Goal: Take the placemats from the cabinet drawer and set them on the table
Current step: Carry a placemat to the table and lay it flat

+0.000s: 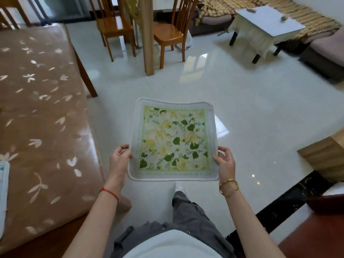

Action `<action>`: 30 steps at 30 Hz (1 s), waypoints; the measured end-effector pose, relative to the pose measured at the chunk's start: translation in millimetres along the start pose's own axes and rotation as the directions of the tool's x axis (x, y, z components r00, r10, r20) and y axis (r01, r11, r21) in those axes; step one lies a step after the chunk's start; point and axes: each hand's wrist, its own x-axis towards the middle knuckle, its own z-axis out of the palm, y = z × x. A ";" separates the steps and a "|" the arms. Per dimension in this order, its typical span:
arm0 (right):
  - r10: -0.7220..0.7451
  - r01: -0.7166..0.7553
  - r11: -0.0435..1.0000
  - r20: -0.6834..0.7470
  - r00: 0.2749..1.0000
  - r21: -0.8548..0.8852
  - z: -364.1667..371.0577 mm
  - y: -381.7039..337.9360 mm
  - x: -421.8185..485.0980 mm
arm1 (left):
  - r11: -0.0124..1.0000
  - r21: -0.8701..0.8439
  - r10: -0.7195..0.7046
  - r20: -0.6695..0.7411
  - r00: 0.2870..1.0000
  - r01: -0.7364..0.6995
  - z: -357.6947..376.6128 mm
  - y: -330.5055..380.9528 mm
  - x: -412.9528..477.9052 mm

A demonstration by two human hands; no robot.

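A square placemat [173, 139] with a white border and a green-and-yellow leaf print is held flat in front of me, above the pale floor. My left hand [120, 158] grips its left edge near the close corner. My right hand [224, 161] grips the right edge at the same height. The dining table [42, 116], covered with a brown cloth printed with white leaves, runs along my left. The edge of another pale mat [3, 192] lies on the table at the far left border of the view. The cabinet drawer is not in view.
Two wooden chairs [113, 25] [168, 34] and a wooden post [148, 36] stand ahead. A low white side table [268, 23] and sofa are at the back right. A dark red cabinet top [316, 233] and a black marble-patterned edge lie at my right. Glossy tile floor lies between.
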 end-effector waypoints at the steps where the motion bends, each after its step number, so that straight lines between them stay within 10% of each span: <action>1: -0.009 0.009 1.000 0.023 1.000 -0.007 4.8 -8.6 19.9 | 1.000 -0.011 0.001 -0.023 1.000 -0.001 9.6 6.7 12.7; 30: 0.060 -0.006 0.993 0.463 0.884 -0.119 320.0 -144.3 395.3 | 0.983 -0.180 -0.051 -0.424 0.904 -0.029 60.0 180.0 341.3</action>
